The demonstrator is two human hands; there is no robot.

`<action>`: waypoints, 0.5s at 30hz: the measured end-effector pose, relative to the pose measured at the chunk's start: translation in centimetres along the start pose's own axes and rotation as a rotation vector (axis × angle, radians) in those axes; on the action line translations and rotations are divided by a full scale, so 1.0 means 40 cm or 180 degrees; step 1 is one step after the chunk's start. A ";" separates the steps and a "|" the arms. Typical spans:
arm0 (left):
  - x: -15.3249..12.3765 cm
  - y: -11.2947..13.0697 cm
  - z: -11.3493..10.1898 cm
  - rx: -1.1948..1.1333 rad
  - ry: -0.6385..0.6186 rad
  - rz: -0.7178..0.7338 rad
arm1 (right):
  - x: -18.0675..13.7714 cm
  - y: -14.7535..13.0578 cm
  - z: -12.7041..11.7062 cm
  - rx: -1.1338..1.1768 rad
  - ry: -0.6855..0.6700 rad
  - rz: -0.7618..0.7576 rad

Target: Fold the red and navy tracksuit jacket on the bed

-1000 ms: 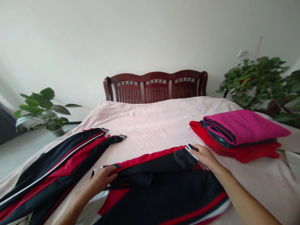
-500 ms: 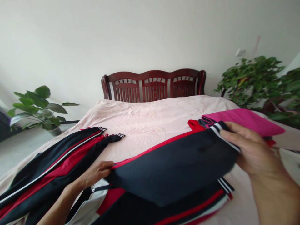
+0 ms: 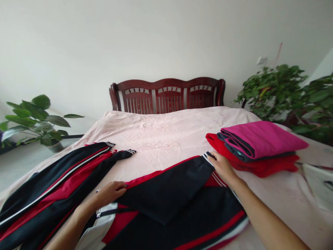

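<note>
A black, red and white track jacket (image 3: 177, 205) lies on the pink bed sheet (image 3: 161, 135) in front of me. One sleeve is folded across its body. My left hand (image 3: 110, 192) pinches the jacket's fabric at the fold near the shoulder. My right hand (image 3: 220, 164) rests on the striped cuff end of the folded sleeve, fingers curled over it.
Matching track trousers (image 3: 54, 187) lie spread at the left. A folded stack of pink, dark and red clothes (image 3: 257, 146) sits at the right. A dark wooden headboard (image 3: 166, 95) stands behind; potted plants flank the bed, one on the left (image 3: 33, 121) and one on the right (image 3: 283, 92).
My right hand lifted the sleeve up, then laid it back down flat across the jacket. My left hand stayed at the fold.
</note>
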State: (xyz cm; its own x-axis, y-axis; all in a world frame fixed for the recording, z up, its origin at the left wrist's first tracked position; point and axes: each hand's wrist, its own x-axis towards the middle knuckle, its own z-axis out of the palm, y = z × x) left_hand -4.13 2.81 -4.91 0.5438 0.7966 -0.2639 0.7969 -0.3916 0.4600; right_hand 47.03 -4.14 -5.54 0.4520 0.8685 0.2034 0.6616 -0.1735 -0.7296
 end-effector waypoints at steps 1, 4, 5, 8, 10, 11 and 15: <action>0.001 -0.001 -0.002 0.0008 0.0002 0.0012 | 0.008 0.002 0.006 -0.0210 -0.0028 -0.0029; 0.007 -0.014 -0.007 -0.0016 -0.0043 0.0043 | 0.022 0.011 0.023 -0.0670 -0.0186 0.0033; 0.010 -0.022 -0.009 -0.0041 -0.0058 0.0046 | 0.023 0.014 0.026 -0.0743 -0.0234 0.0091; 0.021 -0.041 -0.009 -0.0061 -0.0099 -0.0024 | 0.018 0.024 0.027 -0.0970 -0.0342 0.0236; 0.027 -0.042 -0.005 0.0028 -0.0125 -0.0091 | 0.010 0.027 0.024 -0.1130 -0.0428 0.0317; 0.029 -0.039 -0.002 0.0113 -0.0113 -0.0121 | 0.006 0.028 0.023 -0.1202 -0.0472 0.0363; 0.020 -0.017 0.007 0.0455 0.0243 -0.0253 | -0.006 0.030 0.022 -0.1440 -0.0586 0.0541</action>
State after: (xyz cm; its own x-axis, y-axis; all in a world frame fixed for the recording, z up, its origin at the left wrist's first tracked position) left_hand -4.15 3.58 -5.69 0.4603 0.8582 -0.2270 0.8689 -0.3831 0.3135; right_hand 47.17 -4.16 -7.02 0.4898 0.8709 -0.0414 0.7989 -0.4673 -0.3786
